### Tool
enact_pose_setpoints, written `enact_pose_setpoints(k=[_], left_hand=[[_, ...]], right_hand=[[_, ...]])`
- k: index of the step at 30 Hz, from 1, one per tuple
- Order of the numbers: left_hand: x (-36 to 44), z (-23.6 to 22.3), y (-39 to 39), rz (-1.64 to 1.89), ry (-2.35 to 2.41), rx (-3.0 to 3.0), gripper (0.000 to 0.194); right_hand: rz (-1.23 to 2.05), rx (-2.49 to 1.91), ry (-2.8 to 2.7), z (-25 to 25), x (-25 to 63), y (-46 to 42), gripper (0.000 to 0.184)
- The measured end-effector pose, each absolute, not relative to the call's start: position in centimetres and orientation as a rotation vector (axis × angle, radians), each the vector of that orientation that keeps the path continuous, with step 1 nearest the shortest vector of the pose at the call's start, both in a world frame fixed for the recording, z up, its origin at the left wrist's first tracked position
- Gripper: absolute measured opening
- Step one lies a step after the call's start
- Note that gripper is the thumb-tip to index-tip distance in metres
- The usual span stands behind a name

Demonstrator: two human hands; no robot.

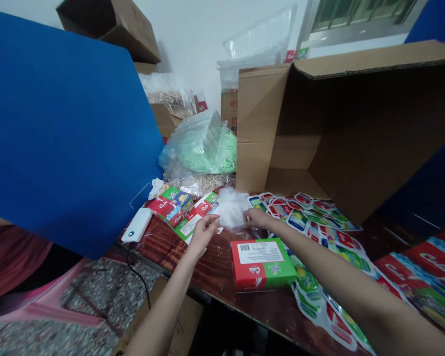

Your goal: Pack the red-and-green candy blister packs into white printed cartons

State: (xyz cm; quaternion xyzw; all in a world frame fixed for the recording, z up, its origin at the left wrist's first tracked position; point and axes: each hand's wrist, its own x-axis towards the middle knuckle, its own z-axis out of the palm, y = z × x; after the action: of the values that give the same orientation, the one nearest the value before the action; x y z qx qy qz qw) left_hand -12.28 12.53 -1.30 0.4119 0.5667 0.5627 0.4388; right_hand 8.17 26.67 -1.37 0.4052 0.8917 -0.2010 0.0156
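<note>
My left hand (203, 236) has thumb and fingertips pinched together over the table; a small white scrap (219, 230) shows just by them, and what they grip is too small to make out. Across from it, the curled fingers of my right hand (257, 217) hold the right edge of a pile of thin, whitish plastic bags (232, 206). Below and between both hands lies a red and green Cola box (263, 264), closed, its white label facing up. Left of the bags, another Cola box (172, 205) rests by flat printed cardboard (196, 215).
Printed cutouts (319, 242) spread under my right forearm. A big open carton (300, 143) stands behind them. Green shred in clear plastic (203, 143) sits at the back. A white power bank (137, 225) with a cable lies near the left edge, beside a blue panel (66, 128).
</note>
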Motion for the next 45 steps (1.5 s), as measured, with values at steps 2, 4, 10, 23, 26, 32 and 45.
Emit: enact_pose_setpoints(k=[2, 4, 10, 23, 26, 32, 45], left_hand=[[-13.2, -1.3, 12.8, 1.418, 1.443, 1.029, 0.044], [-13.4, -1.8, 13.1, 1.423, 1.474, 1.034, 0.041], [-10.7, -3.6, 14.0, 1.384, 1.469, 1.180, 0.028], [-9.9, -3.5, 14.4, 1.341, 1.576, 1.274, 0.031], [-9.3, -3.6, 15.1, 1.277, 1.589, 1.345, 0.036], [-8.9, -5.1, 15.5, 1.041, 1.630, 1.541, 0.049], [-6.5, 1.4, 17.0, 1.539, 1.444, 1.381, 0.088]], right_hand=[[-0.622, 1.247, 2.765, -1.5, 8.1, 27.0, 0.024], [-0.602, 1.296, 2.775, -1.8, 8.0, 27.1, 0.031], [-0.522, 1.491, 2.798, -3.1, 7.7, 27.2, 0.038], [-1.399, 1.478, 3.309, 2.4, 7.8, 27.3, 0.037], [-1.603, 1.486, 3.388, 5.2, 8.1, 26.6, 0.032], [-2.134, 1.549, 3.368, 9.2, 10.2, 23.8, 0.029], [-2.906, 1.292, 3.078, 12.1, 17.6, 19.1, 0.020]])
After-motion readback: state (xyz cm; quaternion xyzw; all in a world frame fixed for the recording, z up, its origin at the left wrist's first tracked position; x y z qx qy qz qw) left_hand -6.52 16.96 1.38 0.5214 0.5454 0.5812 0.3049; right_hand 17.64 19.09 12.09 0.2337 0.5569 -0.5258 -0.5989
